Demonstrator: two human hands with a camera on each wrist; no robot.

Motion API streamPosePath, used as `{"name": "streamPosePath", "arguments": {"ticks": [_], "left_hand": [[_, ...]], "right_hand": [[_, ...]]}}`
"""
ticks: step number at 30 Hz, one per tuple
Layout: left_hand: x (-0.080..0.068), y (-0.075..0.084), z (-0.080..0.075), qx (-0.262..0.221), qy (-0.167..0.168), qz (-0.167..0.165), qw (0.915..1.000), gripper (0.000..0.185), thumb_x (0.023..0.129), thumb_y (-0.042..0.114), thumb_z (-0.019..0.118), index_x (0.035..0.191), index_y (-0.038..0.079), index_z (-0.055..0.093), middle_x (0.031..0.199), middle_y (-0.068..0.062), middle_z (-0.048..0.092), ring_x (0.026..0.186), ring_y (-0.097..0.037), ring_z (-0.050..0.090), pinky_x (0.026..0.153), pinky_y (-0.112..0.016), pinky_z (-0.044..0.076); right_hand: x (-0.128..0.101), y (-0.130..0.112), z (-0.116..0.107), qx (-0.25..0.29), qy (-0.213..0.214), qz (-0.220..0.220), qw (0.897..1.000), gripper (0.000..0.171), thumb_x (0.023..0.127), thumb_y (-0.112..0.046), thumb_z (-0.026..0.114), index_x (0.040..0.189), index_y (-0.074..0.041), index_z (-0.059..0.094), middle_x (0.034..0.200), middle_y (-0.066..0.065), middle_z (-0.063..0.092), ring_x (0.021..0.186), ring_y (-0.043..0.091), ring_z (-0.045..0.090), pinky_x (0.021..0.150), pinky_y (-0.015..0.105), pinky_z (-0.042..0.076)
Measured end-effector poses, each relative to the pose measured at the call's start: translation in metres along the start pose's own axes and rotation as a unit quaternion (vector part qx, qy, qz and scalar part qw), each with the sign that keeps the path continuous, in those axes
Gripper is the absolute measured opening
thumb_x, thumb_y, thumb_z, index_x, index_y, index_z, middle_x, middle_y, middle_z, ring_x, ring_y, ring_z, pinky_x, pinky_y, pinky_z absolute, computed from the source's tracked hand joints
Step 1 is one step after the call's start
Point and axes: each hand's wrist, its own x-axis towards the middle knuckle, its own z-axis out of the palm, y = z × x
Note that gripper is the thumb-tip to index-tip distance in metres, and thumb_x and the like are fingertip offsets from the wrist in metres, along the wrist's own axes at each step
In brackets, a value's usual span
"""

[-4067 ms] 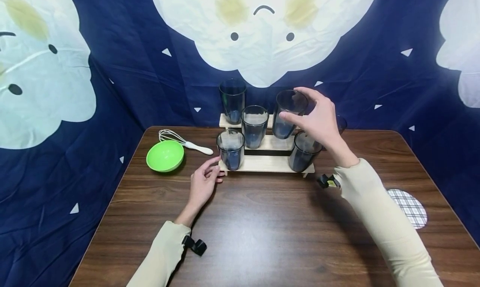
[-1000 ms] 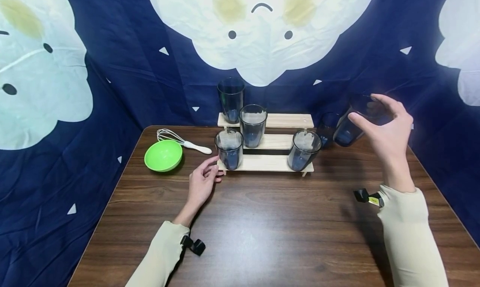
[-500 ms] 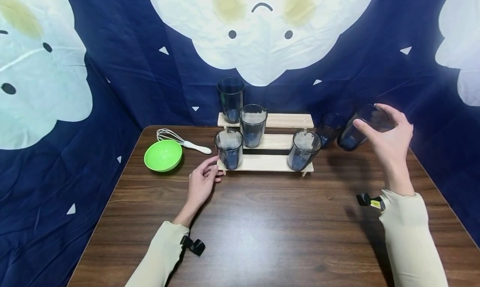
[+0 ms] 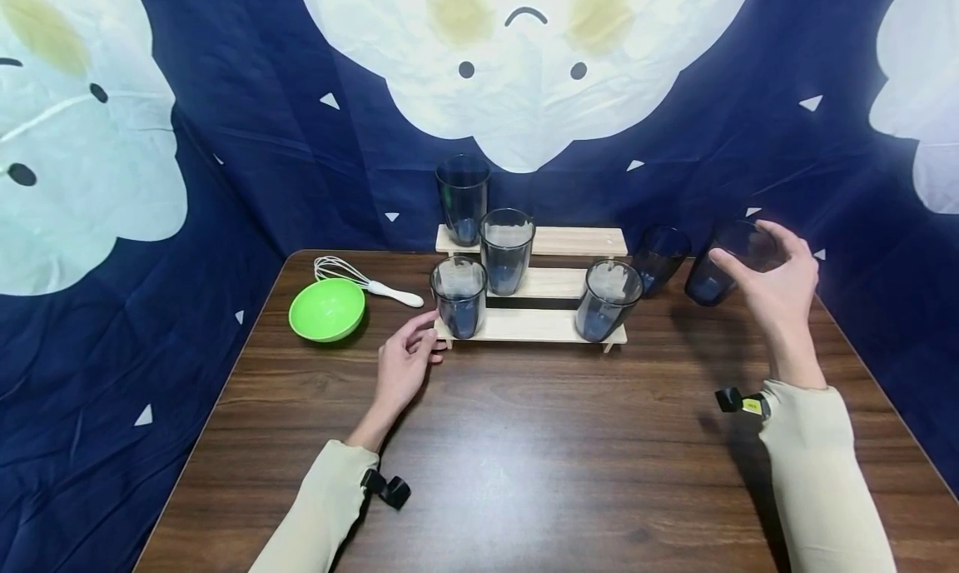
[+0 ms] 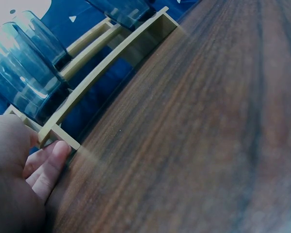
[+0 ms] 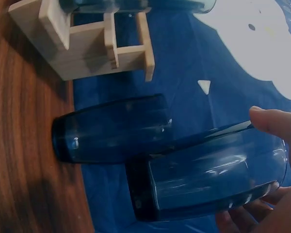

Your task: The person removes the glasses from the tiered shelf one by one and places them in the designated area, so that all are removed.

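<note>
My right hand (image 4: 782, 281) grips a dark blue-grey drinking glass (image 4: 708, 277) near its rim, thumb on one side and fingers on the other. In the right wrist view the held glass (image 6: 208, 170) is raised off the table, its base overlapping a second glass (image 6: 111, 130) that stands there. My left hand (image 4: 404, 361) holds the front left end of a three-step wooden rack (image 4: 532, 327); the left wrist view shows its fingers around the rack's end leg (image 5: 63, 136). On the rack's left side stand glasses (image 4: 462, 202) on each step, and another glass (image 4: 607, 302) stands front right.
A green bowl (image 4: 327, 311) and a white whisk (image 4: 390, 292) lie left of the rack on the brown wooden table (image 4: 524, 473). Behind the table hangs a dark blue cloth (image 4: 255, 140) with cloud faces.
The right hand has carried the glass from the middle step to the right, past the glass standing beside the rack, and then lowered it. The left hand stays at the rack's end.
</note>
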Motion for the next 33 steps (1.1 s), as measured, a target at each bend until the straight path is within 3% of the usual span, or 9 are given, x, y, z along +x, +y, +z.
{"name": "streamPosePath", "arguments": {"ticks": [17,24,29,33], "left_hand": [[0.000,0.000,-0.001,0.001,0.000,0.000,1.0000,0.034,0.112,-0.002,0.062,0.144,0.000,0.071,0.114,-0.032,0.079,0.099,-0.046,0.081,0.072,-0.024,0.072],[0.002,-0.001,-0.001,-0.002,0.002,-0.003,1.0000,0.035,0.111,-0.004,0.062,0.144,0.000,0.071,0.112,-0.032,0.079,0.098,-0.044,0.081,0.072,-0.024,0.072],[0.002,-0.002,-0.001,-0.003,0.001,-0.003,1.0000,0.036,0.110,-0.005,0.063,0.144,0.001,0.072,0.112,-0.032,0.079,0.098,-0.046,0.081,0.072,-0.024,0.072],[0.001,-0.002,-0.001,-0.003,0.000,-0.005,1.0000,0.036,0.110,-0.005,0.063,0.144,0.001,0.072,0.112,-0.032,0.079,0.099,-0.048,0.080,0.072,-0.024,0.072]], "right_hand": [[0.012,0.023,0.004,-0.005,-0.031,0.069,0.997,0.077,0.085,-0.016,0.095,0.155,-0.008,0.064,0.109,-0.020,0.062,0.099,-0.003,0.059,0.086,0.007,0.048],[0.017,0.028,0.009,-0.033,-0.058,0.078,0.995,0.083,0.088,-0.021,0.094,0.161,-0.007,0.057,0.123,-0.010,0.065,0.106,0.000,0.060,0.088,0.007,0.048],[0.020,0.031,0.011,-0.071,-0.078,0.088,0.991,0.085,0.092,-0.026,0.091,0.165,-0.010,0.053,0.149,0.010,0.065,0.126,0.012,0.060,0.105,0.013,0.049],[0.022,0.035,0.013,-0.104,-0.100,0.083,0.986,0.087,0.094,-0.031,0.088,0.168,-0.009,0.048,0.163,0.018,0.057,0.148,0.029,0.052,0.129,0.032,0.044]]}}
